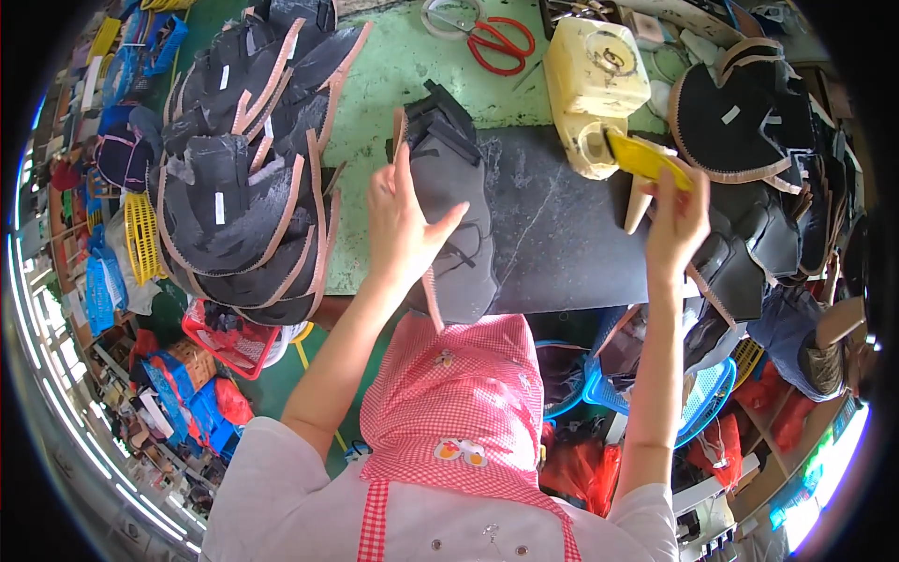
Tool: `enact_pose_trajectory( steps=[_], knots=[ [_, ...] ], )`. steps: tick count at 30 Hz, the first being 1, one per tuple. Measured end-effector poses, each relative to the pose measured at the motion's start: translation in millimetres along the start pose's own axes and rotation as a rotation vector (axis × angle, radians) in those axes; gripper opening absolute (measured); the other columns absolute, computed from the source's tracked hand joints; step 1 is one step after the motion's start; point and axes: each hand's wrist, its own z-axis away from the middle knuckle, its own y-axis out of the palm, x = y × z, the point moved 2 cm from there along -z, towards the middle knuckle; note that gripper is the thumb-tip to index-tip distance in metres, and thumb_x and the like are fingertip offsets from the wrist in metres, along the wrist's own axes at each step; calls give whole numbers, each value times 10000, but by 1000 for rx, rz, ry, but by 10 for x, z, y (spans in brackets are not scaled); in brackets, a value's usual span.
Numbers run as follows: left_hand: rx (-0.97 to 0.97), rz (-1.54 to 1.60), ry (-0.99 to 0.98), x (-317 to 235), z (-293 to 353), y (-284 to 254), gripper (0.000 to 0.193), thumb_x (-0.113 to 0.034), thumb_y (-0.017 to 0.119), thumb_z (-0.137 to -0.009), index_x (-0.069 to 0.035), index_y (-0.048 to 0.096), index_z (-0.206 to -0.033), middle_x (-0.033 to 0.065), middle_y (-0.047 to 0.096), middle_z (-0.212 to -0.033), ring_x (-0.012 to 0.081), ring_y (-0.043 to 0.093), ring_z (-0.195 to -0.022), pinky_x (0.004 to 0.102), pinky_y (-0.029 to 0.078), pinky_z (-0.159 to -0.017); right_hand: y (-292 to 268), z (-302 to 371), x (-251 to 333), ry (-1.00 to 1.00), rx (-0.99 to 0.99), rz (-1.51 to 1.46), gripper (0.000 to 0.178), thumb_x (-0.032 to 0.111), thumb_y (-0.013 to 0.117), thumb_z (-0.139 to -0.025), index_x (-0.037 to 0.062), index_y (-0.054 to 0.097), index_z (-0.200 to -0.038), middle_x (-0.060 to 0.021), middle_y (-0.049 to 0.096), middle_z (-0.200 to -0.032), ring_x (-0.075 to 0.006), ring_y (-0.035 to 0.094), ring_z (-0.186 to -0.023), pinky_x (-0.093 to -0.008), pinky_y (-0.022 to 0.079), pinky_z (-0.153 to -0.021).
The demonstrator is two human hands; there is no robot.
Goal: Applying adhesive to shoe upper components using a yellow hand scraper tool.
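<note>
A dark grey shoe upper piece (451,220) with a tan edge strip lies on a black mat (552,234) in front of me. My left hand (405,220) rests at its left side, index finger stretched along the tan strip and thumb spread over the grey surface. My right hand (676,220) grips a flat yellow brush (646,161) by its handle. Its dark end is beside the open mouth of a yellow plastic glue bottle (599,80), whose outside is stained. Whether the brush touches the bottle cannot be made out. Just below the brush, a pale tapered piece (637,208) stands out.
Black upper pieces with tan edges pile up on the left (220,201), and more pieces (740,122) lie on the right. Red-handled scissors (496,42) and a tape roll (449,14) sit at the back of the green table (375,103). A blue basket (707,398) stands below the right edge.
</note>
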Motion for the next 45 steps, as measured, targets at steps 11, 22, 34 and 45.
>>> enact_pose_trajectory(
  steps=[11, 22, 34, 45],
  knots=[
    [84, 84, -237, 171, 147, 106, 916, -281, 846, -707, 55, 347, -1398, 253, 525, -1253, 374, 515, -1165, 435, 414, -984, -82, -39, -237, -48, 116, 332, 137, 72, 631, -911, 44, 620, -1044, -120, 686, -897, -181, 703, -782, -288, 535, -702],
    [-63, 303, -260, 160, 136, 289, 668, -126, 844, -663, -26, 475, -1211, 179, 616, -1025, 349, 571, -923, 440, 462, -825, 161, -104, -356, -161, 20, -115, 131, 38, 569, -953, -25, 627, -1053, -45, 644, -754, -63, 612, -638, -186, 496, -612],
    [137, 1018, -589, 204, 160, 92, 370, -189, 710, -870, 50, 599, -1130, 75, 676, -1033, 132, 632, -900, 279, 512, -800, 196, -195, -600, -17, -75, 312, 269, 263, 625, -950, -3, 599, -983, -70, 601, -775, -93, 551, -643, -245, 449, -597],
    [5, 835, -389, -109, 185, -71, 337, -157, 661, -905, 34, 572, -1168, 78, 653, -1026, 130, 605, -913, 278, 489, -809, 1095, 1060, 443, -174, 605, -194, 310, 125, 795, -725, 70, 691, -1012, -62, 648, -972, -198, 660, -800, -308, 549, -696]
  ],
)
